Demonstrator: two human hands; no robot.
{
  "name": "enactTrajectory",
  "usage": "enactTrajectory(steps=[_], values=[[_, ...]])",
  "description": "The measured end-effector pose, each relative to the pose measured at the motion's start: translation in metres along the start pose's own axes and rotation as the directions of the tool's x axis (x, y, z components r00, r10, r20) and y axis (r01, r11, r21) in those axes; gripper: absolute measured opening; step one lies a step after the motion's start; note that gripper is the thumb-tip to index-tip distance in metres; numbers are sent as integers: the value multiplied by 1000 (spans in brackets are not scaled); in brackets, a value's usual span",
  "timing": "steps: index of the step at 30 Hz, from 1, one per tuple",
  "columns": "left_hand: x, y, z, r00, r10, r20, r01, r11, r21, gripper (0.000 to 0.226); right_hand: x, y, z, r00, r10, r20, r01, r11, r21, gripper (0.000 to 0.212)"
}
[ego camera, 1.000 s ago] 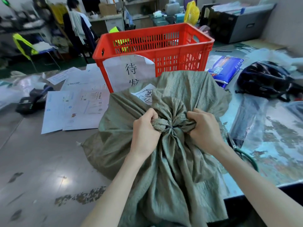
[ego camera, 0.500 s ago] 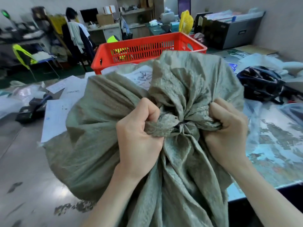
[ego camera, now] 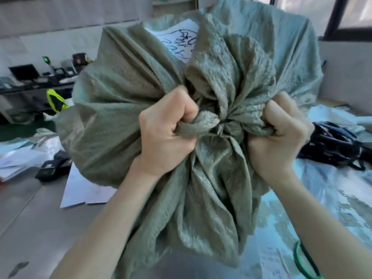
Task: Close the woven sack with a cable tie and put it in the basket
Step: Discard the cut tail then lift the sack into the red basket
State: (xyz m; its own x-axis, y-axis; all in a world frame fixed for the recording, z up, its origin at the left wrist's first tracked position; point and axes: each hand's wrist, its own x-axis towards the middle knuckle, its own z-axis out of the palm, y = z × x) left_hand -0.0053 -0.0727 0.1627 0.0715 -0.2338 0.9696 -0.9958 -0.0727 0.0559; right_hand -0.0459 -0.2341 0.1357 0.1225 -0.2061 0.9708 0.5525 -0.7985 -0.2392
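Note:
A grey-green woven sack [ego camera: 124, 109] hangs lifted in front of me, filling most of the view. Its mouth is gathered into a bunch, cinched by a dark cable tie [ego camera: 218, 125]. My left hand [ego camera: 167, 137] is clenched on the gathered fabric left of the tie. My right hand [ego camera: 279, 135] is clenched on the fabric right of it. A white paper label [ego camera: 179, 40] with handwriting shows on the sack's upper face. The red basket is hidden behind the sack.
White sheets of paper [ego camera: 80, 192] and a black handheld device [ego camera: 51, 167] lie on the grey table at the left. A black helmet [ego camera: 334, 146] rests at the right. Green-handled scissors [ego camera: 304, 260] lie at the lower right. Desks with clutter stand far left.
Both hands have raised the sack higher off the table, so it now covers the red basket. The view has tilted upward.

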Motion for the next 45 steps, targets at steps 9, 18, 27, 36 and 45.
enactTrajectory(steps=[9, 18, 27, 36, 45], values=[[61, -69, 7, 983, 158, -91, -148, 983, 110, 46, 68, 35, 60, 992, -90, -83, 91, 996, 19, 51], [100, -152, 23, 961, 238, -141, -216, 964, 152, 42, 112, 93, 123, 989, -121, -90, 123, 992, 13, 54], [121, -233, 49, 962, 237, -133, -217, 965, 151, 41, 131, 153, 179, 989, -122, -81, 123, 992, 5, 49], [107, -287, 80, 989, 111, -95, -96, 984, 148, 26, 122, 212, 213, 997, -76, 13, 76, 997, -14, 48], [86, -317, 99, 1000, 15, -7, -14, 992, 129, 41, 98, 244, 230, 997, -46, 57, 45, 999, 22, 34]])
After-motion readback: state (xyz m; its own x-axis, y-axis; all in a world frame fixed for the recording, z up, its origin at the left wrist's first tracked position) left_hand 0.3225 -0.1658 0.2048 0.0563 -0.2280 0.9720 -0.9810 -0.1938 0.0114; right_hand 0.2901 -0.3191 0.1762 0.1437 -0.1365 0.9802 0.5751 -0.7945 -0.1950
